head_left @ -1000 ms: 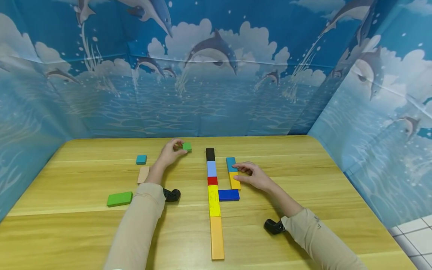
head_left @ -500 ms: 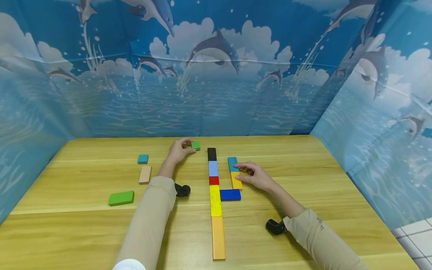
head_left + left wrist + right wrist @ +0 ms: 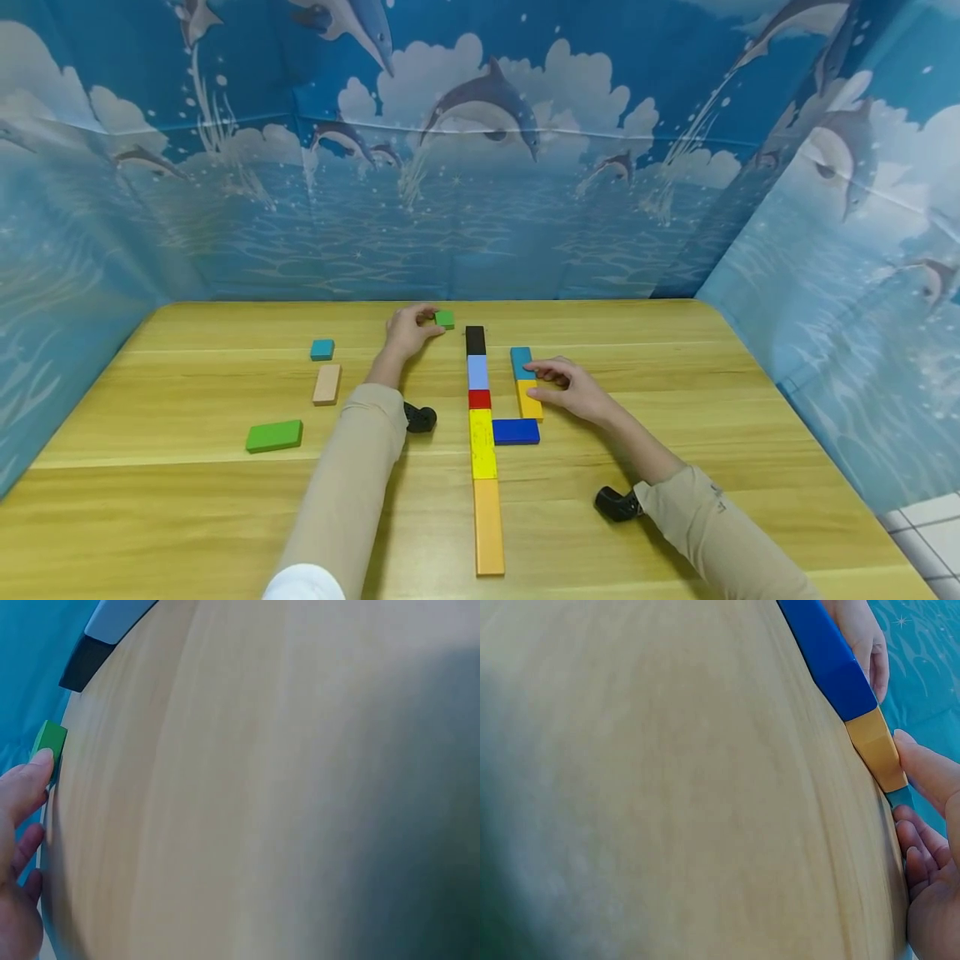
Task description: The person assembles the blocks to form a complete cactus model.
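Observation:
My left hand (image 3: 408,332) pinches a small green block (image 3: 445,320) between thumb and fingers near the table's far edge. Just right of it lies a black block (image 3: 476,340), the far end of a straight row. Below the black one come a light blue block (image 3: 477,372), a red block (image 3: 480,399), a yellow block (image 3: 483,443) and a long orange block (image 3: 490,527). My right hand (image 3: 576,392) touches a teal block (image 3: 521,363) with its fingertips, its thumb on an amber block (image 3: 530,403). A dark blue block (image 3: 516,431) joins the row's right side.
On the left lie another teal block (image 3: 322,349), a beige block (image 3: 326,384) and a longer green block (image 3: 274,436). Black devices are at the left wrist (image 3: 421,418) and right wrist (image 3: 617,504). A dolphin-print curtain (image 3: 480,225) borders the table.
My left hand has moved right with the small green block, bringing it closer to the black block. The right hand stays at the teal and amber blocks.

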Available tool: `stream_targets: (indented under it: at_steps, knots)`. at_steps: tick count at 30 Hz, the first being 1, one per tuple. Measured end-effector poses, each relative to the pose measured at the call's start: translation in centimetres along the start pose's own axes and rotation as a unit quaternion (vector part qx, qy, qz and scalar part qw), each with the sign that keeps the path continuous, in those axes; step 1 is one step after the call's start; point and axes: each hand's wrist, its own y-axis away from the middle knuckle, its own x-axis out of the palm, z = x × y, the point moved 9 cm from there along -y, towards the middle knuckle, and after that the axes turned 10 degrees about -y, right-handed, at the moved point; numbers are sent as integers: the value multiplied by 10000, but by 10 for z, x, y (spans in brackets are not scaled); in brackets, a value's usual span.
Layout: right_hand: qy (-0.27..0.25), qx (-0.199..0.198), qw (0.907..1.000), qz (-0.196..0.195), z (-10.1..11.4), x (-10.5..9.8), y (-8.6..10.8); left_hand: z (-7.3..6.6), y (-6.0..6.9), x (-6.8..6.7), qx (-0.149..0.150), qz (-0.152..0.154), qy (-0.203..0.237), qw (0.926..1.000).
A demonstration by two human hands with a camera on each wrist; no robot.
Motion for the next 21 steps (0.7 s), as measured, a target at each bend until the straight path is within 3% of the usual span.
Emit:
stream_targets:
  at_steps: [21]
  knots:
    - [25, -40, 10000, -58, 2, -1, 1, -10, -3, 13, -3, -11, -261, 9997]
